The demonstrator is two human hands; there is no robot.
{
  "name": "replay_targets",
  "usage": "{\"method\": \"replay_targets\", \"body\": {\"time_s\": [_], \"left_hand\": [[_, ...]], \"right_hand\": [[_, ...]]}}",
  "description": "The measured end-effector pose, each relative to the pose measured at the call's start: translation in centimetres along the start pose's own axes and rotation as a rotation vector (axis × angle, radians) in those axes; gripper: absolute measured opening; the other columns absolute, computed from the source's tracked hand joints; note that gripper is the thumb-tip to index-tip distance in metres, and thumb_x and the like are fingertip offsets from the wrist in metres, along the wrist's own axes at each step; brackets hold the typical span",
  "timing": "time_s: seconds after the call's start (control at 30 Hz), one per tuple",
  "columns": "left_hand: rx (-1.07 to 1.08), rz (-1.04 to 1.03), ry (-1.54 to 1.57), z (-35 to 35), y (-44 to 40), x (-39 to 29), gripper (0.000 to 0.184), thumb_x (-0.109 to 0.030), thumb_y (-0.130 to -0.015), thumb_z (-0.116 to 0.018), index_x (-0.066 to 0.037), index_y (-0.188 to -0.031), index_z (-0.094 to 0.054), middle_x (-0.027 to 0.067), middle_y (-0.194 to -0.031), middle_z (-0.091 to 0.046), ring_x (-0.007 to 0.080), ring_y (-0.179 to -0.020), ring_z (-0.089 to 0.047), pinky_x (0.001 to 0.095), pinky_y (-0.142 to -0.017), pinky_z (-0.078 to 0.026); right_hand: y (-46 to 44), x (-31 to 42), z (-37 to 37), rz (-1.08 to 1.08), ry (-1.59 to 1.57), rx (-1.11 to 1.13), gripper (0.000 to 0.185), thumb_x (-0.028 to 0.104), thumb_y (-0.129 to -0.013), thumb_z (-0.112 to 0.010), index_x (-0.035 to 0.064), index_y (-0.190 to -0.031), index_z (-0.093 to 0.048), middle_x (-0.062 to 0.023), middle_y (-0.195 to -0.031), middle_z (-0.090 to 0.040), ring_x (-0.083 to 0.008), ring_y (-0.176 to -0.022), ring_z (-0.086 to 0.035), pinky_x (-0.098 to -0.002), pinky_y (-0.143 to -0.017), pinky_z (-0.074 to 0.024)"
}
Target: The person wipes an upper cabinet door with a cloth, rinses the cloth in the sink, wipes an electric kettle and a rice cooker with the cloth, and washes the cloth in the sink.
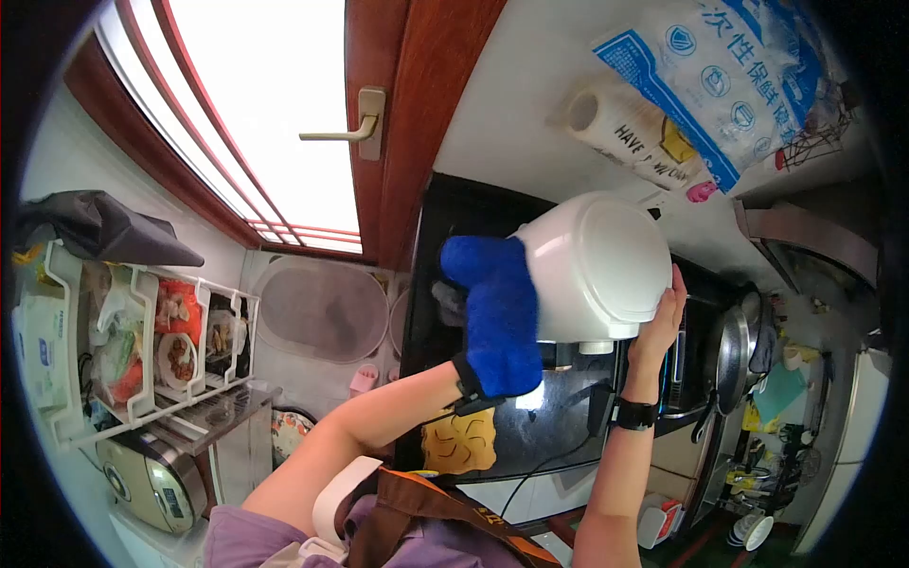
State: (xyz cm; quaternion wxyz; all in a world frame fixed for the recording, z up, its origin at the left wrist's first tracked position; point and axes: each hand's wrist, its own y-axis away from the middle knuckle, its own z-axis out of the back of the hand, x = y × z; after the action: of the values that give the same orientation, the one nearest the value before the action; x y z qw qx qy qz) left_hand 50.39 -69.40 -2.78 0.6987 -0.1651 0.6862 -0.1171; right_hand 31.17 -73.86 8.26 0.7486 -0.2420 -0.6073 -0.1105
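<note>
White rounded kitchen appliance [592,270] right of centre in frame, over glossy black counter [559,431]. Left hand [492,317] inside blue plush mitt [508,346], against its left side; finger state cannot be told. Right fingers [669,305] extended, lightly curved, flat along its right side. Judgement: even pressure from both sides should prevent slipping.

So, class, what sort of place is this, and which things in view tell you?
Most likely a kitchen: a long-handled pan at the right, what looks like a rice cooker at lower left, and a white rack holding bagged food.
</note>
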Motion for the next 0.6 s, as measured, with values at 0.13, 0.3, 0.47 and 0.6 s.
{"method": "replay_targets", "body": {"time_s": [0.13,0.3,0.47,0.6], "left_hand": [[0.076,-0.160,-0.028,-2.1,-1.0,-1.0,0.050,-0.030,-0.064,-0.072,-0.006,-0.107,-0.062,0.0168,-0.102,-0.062,0.0347,-0.095,-0.059,0.0399,-0.082,-0.046],[0.110,-0.230,-0.067,-3.7,-2.0,1.7,0.050,-0.030,-0.064,-0.071,-0.006,-0.107,-0.062,0.0170,-0.102,-0.062,0.0349,-0.095,-0.059,0.0399,-0.083,-0.046],[-0.012,-0.136,-0.108,-2.4,-1.1,4.2,0.050,-0.030,-0.064,-0.071,-0.006,-0.107,-0.062,0.0171,-0.102,-0.063,0.0350,-0.096,-0.059,0.0398,-0.083,-0.046],[-0.084,-0.090,-0.142,-0.3,-2.5,5.1,0.050,-0.030,-0.064,-0.071,-0.006,-0.107,-0.062,0.0173,-0.102,-0.063,0.0351,-0.096,-0.059,0.0398,-0.084,-0.046]], "right_hand": [[-0.1,0.2,0.0,0.014,0.012,0.020,0.044,0.019,-0.095,-0.039,0.0019,-0.135,-0.043,-0.0125,-0.127,-0.053,-0.0204,-0.113,-0.052,-0.0310,-0.097,-0.0408],[-0.4,-1.0,0.7,0.053,0.048,0.028,0.044,0.020,-0.096,-0.039,0.0005,-0.135,-0.042,-0.0130,-0.126,-0.052,-0.0196,-0.113,-0.052,-0.0308,-0.095,-0.0419],[-0.2,-0.7,0.6,0.063,0.096,0.044,0.045,0.024,-0.097,-0.036,-0.0004,-0.136,-0.040,-0.0150,-0.131,-0.049,-0.0219,-0.116,-0.049,-0.0324,-0.099,-0.0385],[0.5,0.4,-0.1,0.023,0.070,0.033,0.045,0.023,-0.097,-0.036,-0.0001,-0.135,-0.041,-0.0146,-0.131,-0.049,-0.0221,-0.117,-0.048,-0.0327,-0.100,-0.0371]]}}
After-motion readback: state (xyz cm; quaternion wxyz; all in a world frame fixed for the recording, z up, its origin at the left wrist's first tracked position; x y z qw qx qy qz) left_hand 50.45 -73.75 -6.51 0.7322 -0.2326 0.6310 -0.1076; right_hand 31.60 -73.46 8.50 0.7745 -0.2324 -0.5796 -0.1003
